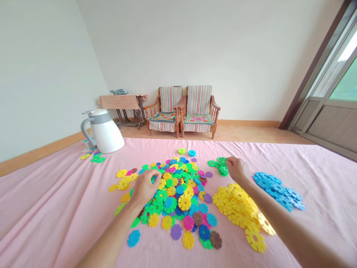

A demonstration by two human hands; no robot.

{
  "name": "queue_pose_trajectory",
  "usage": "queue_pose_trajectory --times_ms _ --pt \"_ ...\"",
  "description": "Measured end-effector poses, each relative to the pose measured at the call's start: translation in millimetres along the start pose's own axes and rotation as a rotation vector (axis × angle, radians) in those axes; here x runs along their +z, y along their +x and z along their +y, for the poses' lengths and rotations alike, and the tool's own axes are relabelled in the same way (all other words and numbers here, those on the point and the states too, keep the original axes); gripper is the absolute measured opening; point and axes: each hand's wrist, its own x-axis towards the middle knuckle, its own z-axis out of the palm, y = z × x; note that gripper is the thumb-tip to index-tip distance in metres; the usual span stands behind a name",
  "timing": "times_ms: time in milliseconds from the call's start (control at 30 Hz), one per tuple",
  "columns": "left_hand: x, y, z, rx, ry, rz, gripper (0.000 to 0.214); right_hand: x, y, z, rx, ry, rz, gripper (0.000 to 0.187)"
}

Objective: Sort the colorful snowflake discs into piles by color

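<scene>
Discs [184, 202], notched and flower-shaped, cover the middle of a pink cloth [320, 175] in one mixed pile. To its right lie a yellow pile [237, 208], a blue pile [275, 190] and a small green pile [222, 163]; shared colour seems to be why each is kept apart from the mix.

The left hand [146, 186] is over the left side of the mixed pile, fingers curled in toward the thumb. Green and blue show by its fingertips, but whether they are gripped or lie beneath, I cannot tell. The right hand [237, 169] is at the green pile's right side, fingers bent and tips close to the discs; any hold is hidden. Its forearm passes over part of the yellow pile, probably because the green one lies farther out.

A strip of cloth divides the mix from the green pile, narrowing toward the yellow. More cloth stretches right of the blue pile and along the left. The far edge runs behind a lime disc [182, 151] and a jug [107, 136], which stands well apart from both hands.
</scene>
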Motion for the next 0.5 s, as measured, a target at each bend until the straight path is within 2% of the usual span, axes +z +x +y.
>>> queue_pose_trajectory --times_ms 100,200,300,500 --pt "0.2 -0.1 -0.6 -0.001 0.01 0.001 0.017 2.5 1.9 11.1 0.026 0.022 0.028 0.028" --pt "-0.1 -0.7 -0.1 0.0 0.019 -0.001 0.017 5.0 -12.0 -2.1 -0.074 0.08 0.021 0.03" --pt "-0.5 -1.1 0.8 -0.001 0.024 -0.003 0.016 5.5 -42.3 -35.9 -0.26 0.159 -0.053 0.022" --pt "-0.9 -1.1 1.2 -0.017 0.033 -0.007 0.015 -6.2 -113.1 -110.0 -0.634 0.253 -0.306 0.011"
